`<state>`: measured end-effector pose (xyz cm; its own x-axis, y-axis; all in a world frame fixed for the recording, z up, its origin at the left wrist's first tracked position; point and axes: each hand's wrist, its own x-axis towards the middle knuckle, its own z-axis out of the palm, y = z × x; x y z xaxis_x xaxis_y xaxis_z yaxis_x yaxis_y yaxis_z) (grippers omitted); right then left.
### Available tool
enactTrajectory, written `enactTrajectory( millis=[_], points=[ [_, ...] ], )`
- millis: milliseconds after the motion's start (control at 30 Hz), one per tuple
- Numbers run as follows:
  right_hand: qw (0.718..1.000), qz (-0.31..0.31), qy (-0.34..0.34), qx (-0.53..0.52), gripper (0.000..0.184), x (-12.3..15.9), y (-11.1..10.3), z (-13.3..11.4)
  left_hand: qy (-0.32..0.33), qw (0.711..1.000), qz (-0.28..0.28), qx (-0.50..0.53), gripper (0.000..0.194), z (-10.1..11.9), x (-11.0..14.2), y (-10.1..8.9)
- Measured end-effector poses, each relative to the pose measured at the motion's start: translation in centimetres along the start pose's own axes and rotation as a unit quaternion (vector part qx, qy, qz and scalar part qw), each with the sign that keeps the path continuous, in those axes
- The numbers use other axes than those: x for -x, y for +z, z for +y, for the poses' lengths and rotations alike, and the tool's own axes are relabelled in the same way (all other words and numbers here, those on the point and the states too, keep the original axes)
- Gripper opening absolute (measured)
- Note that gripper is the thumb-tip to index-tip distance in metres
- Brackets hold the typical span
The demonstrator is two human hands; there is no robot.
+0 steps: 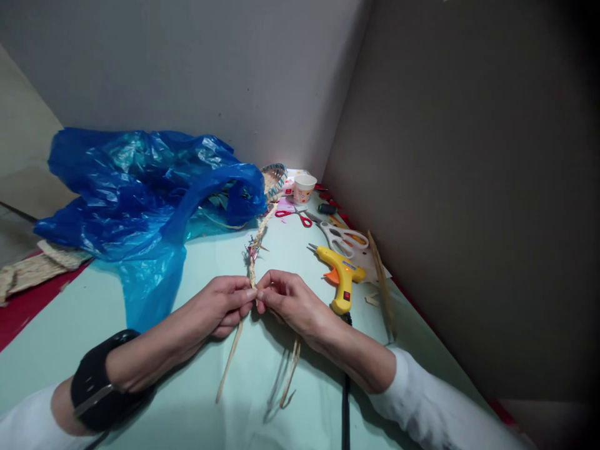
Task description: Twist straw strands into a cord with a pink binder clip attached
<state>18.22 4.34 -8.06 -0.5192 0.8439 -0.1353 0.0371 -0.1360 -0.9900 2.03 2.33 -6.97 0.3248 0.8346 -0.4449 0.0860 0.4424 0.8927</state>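
Note:
A braid of pale straw-like strands (pixel 260 232) runs from the far side of the table toward me. My left hand (pixel 231 304) pinches its near end from the left. From the right, my right hand (pixel 287 297) grips the same end, fingertips close to the other hand's. One loose strand (pixel 230 361) hangs below my left hand, and a few more strands (pixel 291 374) trail under my right hand. Some dark, thin bits stick out of the braid a little beyond my fingers. A black band (pixel 110 378) is around my left forearm.
A crumpled blue plastic bag (pixel 154 187) fills the back left. At the right lie a yellow glue gun (pixel 344 278) with a black cord, white-handled scissors (pixel 342 239) and red-handled scissors (pixel 300 215). Behind stand a paper cup (pixel 304 189) and a woven basket (pixel 275 180). Walls close the back and right.

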Motion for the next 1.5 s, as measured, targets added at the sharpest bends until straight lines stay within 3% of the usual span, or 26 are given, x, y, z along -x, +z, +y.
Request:
enactTrajectory(
  millis=[167, 400, 567, 633, 700, 867, 1000, 1100, 1233, 1300, 1400, 1500],
  points=[
    [0.99, 0.001, -0.01, 0.143, 0.01, 0.3, -0.5, -0.4, 0.035, 0.997, 0.041, -0.053, 0.027, -0.5, -0.2, -0.2],
    [0.948, -0.008, -0.066, 0.311, 0.013, 1.7, -0.4, -0.9, 0.048, 0.979, 0.067, -0.186, 0.027, -0.6, -0.3, -0.3],
    [0.883, 0.023, -0.043, 0.466, 0.019, 2.1, 0.0, -1.9, 0.096, 0.957, 0.078, -0.262, 0.03, -0.7, -0.2, -0.5],
    [0.861, 0.019, -0.032, 0.508, 0.012, 2.1, -0.1, -2.2, 0.097, 0.951, 0.085, -0.282, 0.03, -0.9, -0.3, -0.5],
    [0.858, 0.016, -0.034, 0.513, 0.016, 1.9, -0.4, -2.3, 0.089, 0.949, 0.097, -0.286, 0.029, -1.0, -0.3, -0.4],
    [0.883, 0.04, -0.08, 0.46, 0.018, 1.4, -1.1, -2.5, 0.087, 0.949, 0.107, -0.284, 0.027, -0.9, -0.2, -0.2],
    [0.882, 0.078, -0.094, 0.456, 0.015, 1.7, -0.3, -2.0, 0.09, 0.952, 0.112, -0.271, 0.028, -1.0, -0.3, -0.2],
    [0.838, 0.092, -0.168, 0.511, 0.02, 2.4, 1.0, -0.9, 0.094, 0.963, 0.111, -0.225, 0.028, -1.2, -0.4, -0.2],
    [0.714, 0.113, -0.324, 0.61, 0.014, 3.1, 2.6, 0.8, 0.053, 0.988, 0.096, -0.105, 0.024, -1.4, -0.2, -0.1],
    [0.667, 0.118, -0.39, 0.624, 0.019, 3.3, 3.2, 1.4, 0.022, 0.995, 0.08, -0.054, 0.023, -1.3, 0.0, 0.1],
    [0.644, 0.11, -0.443, 0.614, 0.026, 3.4, 3.8, 2.1, 0.0, 0.998, 0.058, -0.004, 0.028, -1.0, 0.3, 0.2],
    [0.629, 0.101, -0.444, 0.63, 0.025, 3.7, 4.0, 2.3, -0.014, 0.998, 0.059, 0.013, 0.033, -0.7, 0.6, 0.2]
  ],
)
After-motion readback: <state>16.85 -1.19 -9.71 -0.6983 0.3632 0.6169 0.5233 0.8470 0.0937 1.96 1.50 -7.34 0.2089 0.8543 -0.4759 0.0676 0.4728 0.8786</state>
